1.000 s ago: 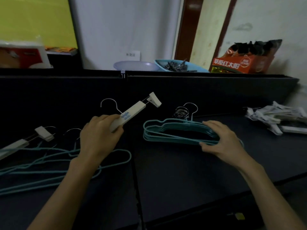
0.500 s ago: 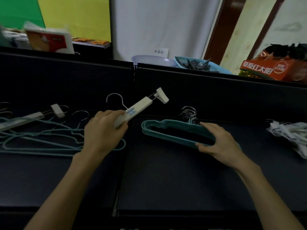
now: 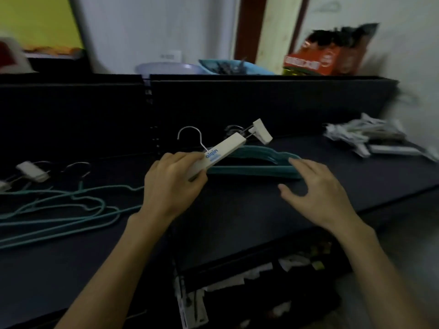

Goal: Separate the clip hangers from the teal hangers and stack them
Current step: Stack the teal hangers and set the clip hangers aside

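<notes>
My left hand (image 3: 173,184) grips a white clip hanger (image 3: 225,149) by its bar, its metal hook up and one clip sticking out to the right. Just behind it lies a neat stack of teal hangers (image 3: 256,162) on the dark table (image 3: 237,210). My right hand (image 3: 313,188) hovers with spread fingers at the stack's right end, holding nothing. Loose teal hangers (image 3: 61,207) sprawl at the left, with another white clip hanger (image 3: 31,172) among them. A pile of white clip hangers (image 3: 370,138) lies at the far right.
A black partition (image 3: 261,103) runs behind the table. Beyond it sit a pale bowl (image 3: 166,67), a blue tray of dark clips (image 3: 232,67) and an orange bag (image 3: 327,58). An open space below the table edge holds papers (image 3: 249,276).
My left hand has carried the clip hanger rightward over the teal stack. My right hand has let go of the stack and lifted, fingers spread. The view has swung to the right.
</notes>
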`<state>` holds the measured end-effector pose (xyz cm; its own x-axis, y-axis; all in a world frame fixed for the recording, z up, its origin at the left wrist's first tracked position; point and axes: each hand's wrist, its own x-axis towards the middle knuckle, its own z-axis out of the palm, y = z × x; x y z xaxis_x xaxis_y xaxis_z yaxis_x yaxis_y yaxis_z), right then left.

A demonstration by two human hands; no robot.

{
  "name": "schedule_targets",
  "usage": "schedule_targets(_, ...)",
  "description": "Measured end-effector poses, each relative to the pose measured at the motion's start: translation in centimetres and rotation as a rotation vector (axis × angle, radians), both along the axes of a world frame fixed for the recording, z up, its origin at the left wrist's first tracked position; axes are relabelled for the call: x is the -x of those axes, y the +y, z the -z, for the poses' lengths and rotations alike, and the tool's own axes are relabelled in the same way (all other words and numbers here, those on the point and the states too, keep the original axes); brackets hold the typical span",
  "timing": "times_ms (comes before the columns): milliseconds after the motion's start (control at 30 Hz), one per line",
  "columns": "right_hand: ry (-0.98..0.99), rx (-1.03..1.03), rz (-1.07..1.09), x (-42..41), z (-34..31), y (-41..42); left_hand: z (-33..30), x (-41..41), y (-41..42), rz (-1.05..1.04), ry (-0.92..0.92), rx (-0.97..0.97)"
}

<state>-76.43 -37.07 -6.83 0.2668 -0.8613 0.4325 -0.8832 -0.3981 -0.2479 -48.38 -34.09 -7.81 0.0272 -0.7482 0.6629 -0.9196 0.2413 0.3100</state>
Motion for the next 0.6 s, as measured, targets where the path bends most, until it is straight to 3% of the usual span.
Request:
schedule_targets(300, 0.050, -0.001, 0.335, 8.3, 3.0, 8.7, 1.1, 9.6, 0.5, 0.342, 0.037, -0.052)
schedule_targets(600, 0.049, -0.031, 0.395, 19.7, 3.5, 7.9, 1.5, 21.5, -2.0, 0.423, -0.022, -0.082)
